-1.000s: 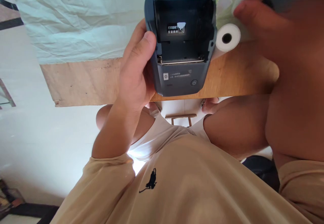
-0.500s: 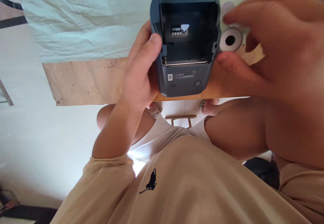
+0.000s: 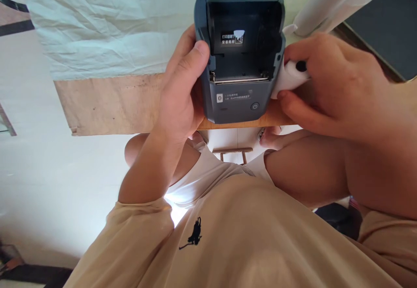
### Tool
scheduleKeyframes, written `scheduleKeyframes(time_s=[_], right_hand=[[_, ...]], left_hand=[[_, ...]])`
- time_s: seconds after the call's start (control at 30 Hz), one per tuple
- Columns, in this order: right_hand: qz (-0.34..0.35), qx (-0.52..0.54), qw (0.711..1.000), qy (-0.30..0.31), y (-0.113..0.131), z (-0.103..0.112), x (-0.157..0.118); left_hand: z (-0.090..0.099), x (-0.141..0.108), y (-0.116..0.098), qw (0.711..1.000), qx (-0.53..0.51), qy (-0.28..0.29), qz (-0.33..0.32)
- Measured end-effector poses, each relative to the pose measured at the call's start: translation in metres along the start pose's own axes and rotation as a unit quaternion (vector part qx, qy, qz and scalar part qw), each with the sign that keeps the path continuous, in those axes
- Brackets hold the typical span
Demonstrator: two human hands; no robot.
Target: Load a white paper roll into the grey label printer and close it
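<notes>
A dark blue label printer [image 3: 234,101] with its lid up shows a hollow bay, a small label inside it and a power button at its lower front. My left hand [image 3: 182,84] is closed round its left side, the thumb on the edge. Right beside the printer, my right hand [image 3: 329,84] has its fingers round a small white paper roll [image 3: 289,79], whose dark core faces the palm. This roll lies tilted against the printer's right side, partly hidden by the fingers.
Behind the right hand stands a larger white roll [image 3: 316,10] with a dark core. A dark flat panel [image 3: 387,23] lies at the upper right. Pale green cloth [image 3: 104,27] covers part of the wooden table [image 3: 110,105]. Below its edge are my legs and a wooden stool [image 3: 233,150].
My right hand has come down and closed on the small roll, which has tipped over and shifted slightly down. The larger roll now shows more fully. My left hand and the printer have barely moved.
</notes>
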State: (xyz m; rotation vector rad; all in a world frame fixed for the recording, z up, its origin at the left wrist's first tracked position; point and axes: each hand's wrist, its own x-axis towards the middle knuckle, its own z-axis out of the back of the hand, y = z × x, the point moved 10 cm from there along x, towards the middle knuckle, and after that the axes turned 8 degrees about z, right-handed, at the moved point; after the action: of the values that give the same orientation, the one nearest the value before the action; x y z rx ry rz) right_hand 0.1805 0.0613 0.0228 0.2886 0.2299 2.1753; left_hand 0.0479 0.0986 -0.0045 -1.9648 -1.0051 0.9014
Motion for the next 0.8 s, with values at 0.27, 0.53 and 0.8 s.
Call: scheduleKeyframes(time_s=[0.27,0.53,0.8], right_hand=[[-0.012,0.022,0.998,-0.052,0.000,0.005,-0.008],[-0.043,0.033,0.996,-0.069,-0.008,0.011,-0.008],[0.023,0.057,0.996,-0.068,0.007,0.008,-0.004]], left_hand=[[0.003,0.003,0.000,1.000,0.019,0.008,-0.013],[0.005,0.006,0.002,0.999,-0.023,0.016,-0.024],[0.005,0.006,0.000,0.999,-0.020,0.019,-0.045]])
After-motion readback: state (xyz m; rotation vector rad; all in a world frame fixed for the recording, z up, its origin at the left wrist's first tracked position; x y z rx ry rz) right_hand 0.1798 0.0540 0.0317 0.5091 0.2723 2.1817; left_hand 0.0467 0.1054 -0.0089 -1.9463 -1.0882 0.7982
